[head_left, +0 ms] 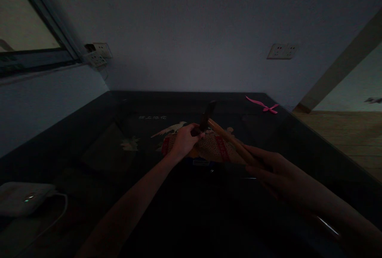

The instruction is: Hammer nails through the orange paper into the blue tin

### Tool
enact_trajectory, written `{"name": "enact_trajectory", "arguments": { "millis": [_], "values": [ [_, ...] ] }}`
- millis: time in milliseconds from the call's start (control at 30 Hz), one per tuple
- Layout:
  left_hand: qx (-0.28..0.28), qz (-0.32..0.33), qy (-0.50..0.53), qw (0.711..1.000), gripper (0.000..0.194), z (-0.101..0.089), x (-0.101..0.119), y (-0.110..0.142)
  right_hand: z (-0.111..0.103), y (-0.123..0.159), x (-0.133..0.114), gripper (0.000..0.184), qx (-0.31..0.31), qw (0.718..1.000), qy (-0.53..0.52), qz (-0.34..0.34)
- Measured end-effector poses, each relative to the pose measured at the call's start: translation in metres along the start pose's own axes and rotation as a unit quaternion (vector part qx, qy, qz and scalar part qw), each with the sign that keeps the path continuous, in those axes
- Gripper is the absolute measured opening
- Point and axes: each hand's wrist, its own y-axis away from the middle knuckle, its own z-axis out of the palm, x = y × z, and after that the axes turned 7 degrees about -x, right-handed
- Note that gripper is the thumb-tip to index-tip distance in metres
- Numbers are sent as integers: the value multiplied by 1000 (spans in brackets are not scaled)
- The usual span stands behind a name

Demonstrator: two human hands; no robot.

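Note:
A hammer (228, 136) with a light wooden handle and a dark head slants over the black table. My right hand (268, 164) is wrapped round the lower part of its handle. At the other end, my left hand (186, 139) has its thumb and fingers closed at the dark head (206, 118); the dim light hides whether anything else is between them. Under the hammer and my left hand lies a tan, dotted package (209, 146) with red bands, partly covered by both.
The dark glossy table (98, 119) carries a printed bird pattern (168, 129) and meets the wall. A pink ribbon (265, 107) lies at the far right corner. At near left is a white device (26, 197) with a cable. Wall sockets (282, 51) sit above.

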Motion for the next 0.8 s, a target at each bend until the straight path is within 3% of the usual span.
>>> {"name": "enact_trajectory", "arguments": {
  "millis": [200, 367, 600, 800],
  "values": [
    [-4, -5, 17, 1000, 16, 1, -1, 0, -2, 2, 6, 56, 7, 1000, -29, 0],
    [-5, 4, 7, 1000, 20, 2, -3, -1, -1, 0, 9, 57, 1, 1000, 5, 23],
    [-2, 12, -13, 1000, 20, 1, -7, -1, -5, 2, 2, 53, 24, 1000, 0, -13],
    [-13, 21, -10, 1000, 25, 2, -11, -2, -4, 0, 1, 50, 5, 1000, 22, -20]
  ]
}}
